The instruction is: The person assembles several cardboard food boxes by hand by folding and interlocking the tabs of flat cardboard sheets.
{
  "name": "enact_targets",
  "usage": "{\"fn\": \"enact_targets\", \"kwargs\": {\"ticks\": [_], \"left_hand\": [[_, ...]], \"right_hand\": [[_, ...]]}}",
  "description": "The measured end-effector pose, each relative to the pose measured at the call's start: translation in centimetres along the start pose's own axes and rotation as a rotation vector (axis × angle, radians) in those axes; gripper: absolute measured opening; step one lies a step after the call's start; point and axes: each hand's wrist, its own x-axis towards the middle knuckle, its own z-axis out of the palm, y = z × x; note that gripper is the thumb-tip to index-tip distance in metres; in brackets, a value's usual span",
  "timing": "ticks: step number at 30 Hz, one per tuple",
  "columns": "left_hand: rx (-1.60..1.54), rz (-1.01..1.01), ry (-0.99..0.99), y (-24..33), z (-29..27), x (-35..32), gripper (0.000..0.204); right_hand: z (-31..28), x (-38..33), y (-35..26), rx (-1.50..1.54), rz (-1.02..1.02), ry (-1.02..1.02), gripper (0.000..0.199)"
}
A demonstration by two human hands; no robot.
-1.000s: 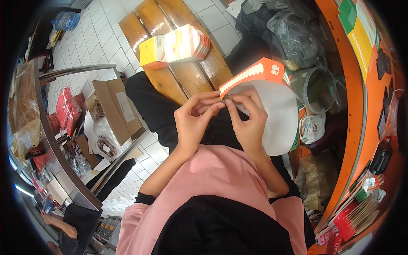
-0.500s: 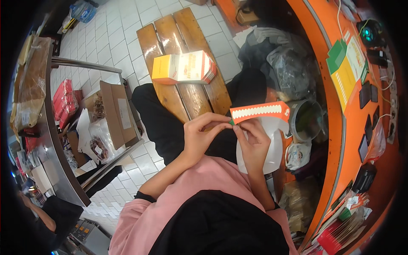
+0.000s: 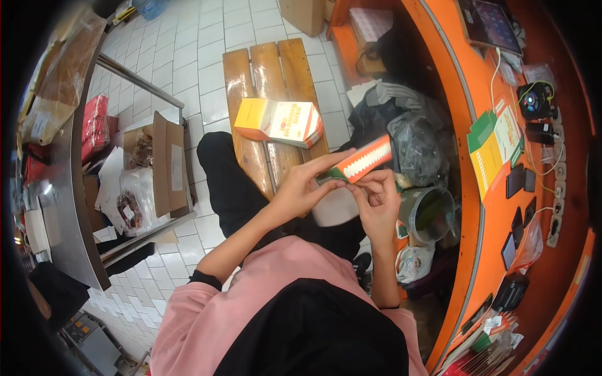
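Two hands, one piece bent: we log a curved orange, green and white cardboard piece [image 3: 370,160] above the black-trousered legs [image 3: 233,191], fingers of left hand [image 3: 306,185] and right hand [image 3: 380,199] clamped on its edge. Blur hides whether its ends are joined. Untouched: yellow-and-white cardboard stack [image 3: 279,121] on the varnished slatted wooden bench [image 3: 276,66].

A bent orange, green and white card [image 3: 368,160] slants between fingers [image 3: 327,161].

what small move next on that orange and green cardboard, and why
Perhaps press the printed cardboard along its lower edge: the left hand holds its green end, the right hand pinches its orange band, and the two grips almost meet there.
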Motion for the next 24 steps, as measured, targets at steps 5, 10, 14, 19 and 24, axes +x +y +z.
{"fn": "enact_targets", "kwargs": {"ticks": [5,10,14,19,24], "left_hand": [[-0.206,-0.127,0.225,-2.5,-0.7,-0.1,0.022],[-0.358,-0.255,-0.007,0.4,-2.8,0.9,0.026],[-0.515,-0.17,-0.028,1.5,-2.9,1.1,0.028],[-0.134,-0.26,0.072,0.7,-3.7,0.6,0.028],[-0.111,-0.216,0.21,0.9,-3.8,-0.2,0.025]], "right_hand": [[-2.0,-0.1,-6.4,-0.306,-0.368,0.03,0.011],[-3.6,3.3,-4.2,0.064,-0.084,-0.067,0.025],[-4.0,3.1,-1.7,0.097,0.034,-0.192,0.018],[-1.0,3.0,0.6,0.171,-0.057,-0.114,0.011],[-1.9,2.4,1.1,0.273,0.227,-0.407,0.018]]}}
